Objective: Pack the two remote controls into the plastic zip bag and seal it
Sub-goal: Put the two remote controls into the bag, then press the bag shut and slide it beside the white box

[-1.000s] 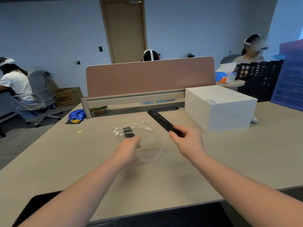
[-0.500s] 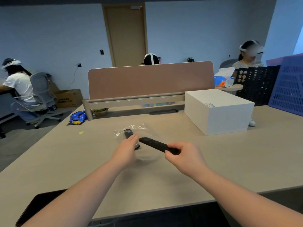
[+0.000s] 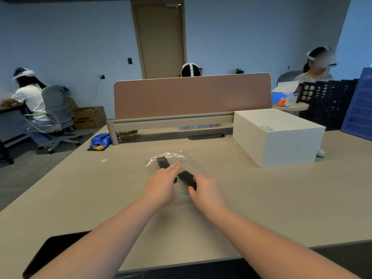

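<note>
A clear plastic zip bag (image 3: 181,158) lies crumpled on the beige table (image 3: 261,198). One black remote control (image 3: 163,163) is inside it, partly hidden by my left hand (image 3: 161,187), whose fingers stretch over the bag's near side and hold it. My right hand (image 3: 208,193) grips the near end of the second black remote control (image 3: 186,176). That remote's far end points left into the bag beside my left fingers. How far in it reaches is hidden by the clear plastic and my hands.
A large white box (image 3: 275,135) stands to the right. A pink desk divider (image 3: 191,95) runs along the back, with a blue snack packet (image 3: 100,140) at its left end. A dark flat device (image 3: 50,250) lies at the near left edge. Blue crates (image 3: 360,109) lean far right.
My right hand swung the second remote down from pointing up-left, then brought it left and low to the bag by my left hand. My left hand stayed on the bag.
</note>
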Tool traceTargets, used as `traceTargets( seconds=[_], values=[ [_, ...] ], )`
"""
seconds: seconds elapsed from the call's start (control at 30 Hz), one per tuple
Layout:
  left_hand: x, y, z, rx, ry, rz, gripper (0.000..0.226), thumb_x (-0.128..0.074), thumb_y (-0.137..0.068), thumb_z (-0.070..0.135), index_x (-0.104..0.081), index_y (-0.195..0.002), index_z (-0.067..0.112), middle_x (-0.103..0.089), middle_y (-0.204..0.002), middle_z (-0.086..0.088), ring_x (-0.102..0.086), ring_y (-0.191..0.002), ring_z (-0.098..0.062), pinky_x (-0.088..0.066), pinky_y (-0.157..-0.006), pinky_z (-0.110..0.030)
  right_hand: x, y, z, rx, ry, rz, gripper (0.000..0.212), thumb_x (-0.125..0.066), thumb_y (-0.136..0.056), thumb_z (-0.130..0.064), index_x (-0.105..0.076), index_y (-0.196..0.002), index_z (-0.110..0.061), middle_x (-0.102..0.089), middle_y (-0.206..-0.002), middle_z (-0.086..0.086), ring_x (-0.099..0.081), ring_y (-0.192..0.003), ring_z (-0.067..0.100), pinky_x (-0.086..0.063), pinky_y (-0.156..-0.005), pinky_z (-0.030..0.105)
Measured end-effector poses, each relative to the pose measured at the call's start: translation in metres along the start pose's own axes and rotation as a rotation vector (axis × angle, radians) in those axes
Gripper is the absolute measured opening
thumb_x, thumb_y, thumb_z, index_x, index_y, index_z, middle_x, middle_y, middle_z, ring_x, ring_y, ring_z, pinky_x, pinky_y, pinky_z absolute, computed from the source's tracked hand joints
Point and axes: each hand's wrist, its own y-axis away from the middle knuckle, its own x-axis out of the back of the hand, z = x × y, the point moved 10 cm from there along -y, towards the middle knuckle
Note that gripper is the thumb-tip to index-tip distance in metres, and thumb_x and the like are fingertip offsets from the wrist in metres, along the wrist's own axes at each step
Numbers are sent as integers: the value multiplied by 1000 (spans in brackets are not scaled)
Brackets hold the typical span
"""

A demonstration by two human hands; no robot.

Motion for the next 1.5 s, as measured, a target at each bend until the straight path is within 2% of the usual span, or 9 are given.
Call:
traceTargets(
  seconds=[0.1, 0.47, 0.8, 1.0, 1.17, 1.27, 1.37, 1.43, 1.5],
  values=[
    [0, 0, -1, -20, -2, -2, 71, -40, -84, 1, -18, -146, 28, -20, -156, 16, -41, -128, -19, -45, -96, -35, -16, -14, -2, -3, -22, -33, 25, -54, -91, -22, -49, -111, -9, -65, -109, 16, -59, -103, 34, -48, -78, 38],
    [-7, -3, -14, -50, -15, -20, 71, -42, -86, 4, -15, -147, 26, -18, -157, 15, -40, -129, -19, -44, -101, -36, -60, -43, -1, 28, 86, -83, 25, -50, -91, -20, -63, -104, -4, -62, -112, 15, -60, -102, 34, -49, -81, 38],
    [-15, -7, -21, -44, -25, -38, 70, -42, -87, 4, -15, -147, 28, -17, -157, 17, -41, -127, -20, -44, -101, -36, -76, -48, 1, 56, 161, -188, 33, -40, -88, -9, -59, -115, -8, -51, -124, 14, -38, -123, 31, -39, -100, 38],
    [-16, -4, -21, -82, -8, -39, 66, -42, -88, 4, -21, -145, 30, -22, -155, 15, -39, -130, -20, -41, -105, -36, -65, -46, 1, 114, 89, -182, 31, -44, -84, -6, -63, -109, -6, -60, -120, 12, -48, -117, 30, -41, -96, 34],
    [-18, 6, -26, -105, 66, -38, 54, -43, -90, 11, -29, -137, 34, -55, -134, 3, -52, -116, -27, -48, -92, -39, -10, -32, 31, 112, -24, 48, 22, -43, -84, -5, -64, -88, -8, -66, -99, 8, -56, -101, 27, -49, -79, 36],
    [-21, 13, -33, -83, 97, -46, 51, -44, -90, 15, -27, -136, 32, -63, -123, 3, -58, -109, -28, -50, -88, -40, 12, -25, 56, 101, -3, 149, 37, -42, -81, 1, -59, -111, -15, -58, -118, 4, -49, -112, 25, -48, -84, 38],
    [-23, 19, -29, -123, 90, -58, 50, -45, -91, 19, -32, -138, 31, -64, -121, 6, -56, -113, -23, -48, -93, -36, -2, -29, 81, 59, 72, 25, 71, -38, -79, 6, -39, -138, -34, -30, -150, 3, -33, -131, 25, -43, -101, 41],
    [-22, 22, -24, -162, 36, -62, 39, -49, -91, 26, -47, -130, 28, -65, -121, 3, -55, -115, -24, -47, -93, -35, -13, -31, 89, 83, 109, -49, 69, -37, -82, 4, -41, -137, -38, -23, -155, 3, -31, -134, 26, -39, -106, 42],
    [-25, 26, -23, -203, -84, -113, 37, -54, -88, 40, -54, -123, 26, -64, -121, 1, -53, -116, -23, -47, -93, -35, -22, -32, 93, 128, 134, -107, 54, -38, -87, -3, -53, -130, -34, -30, -153, 4, -31, -136, 26, -37, -108, 41]
  ],
)
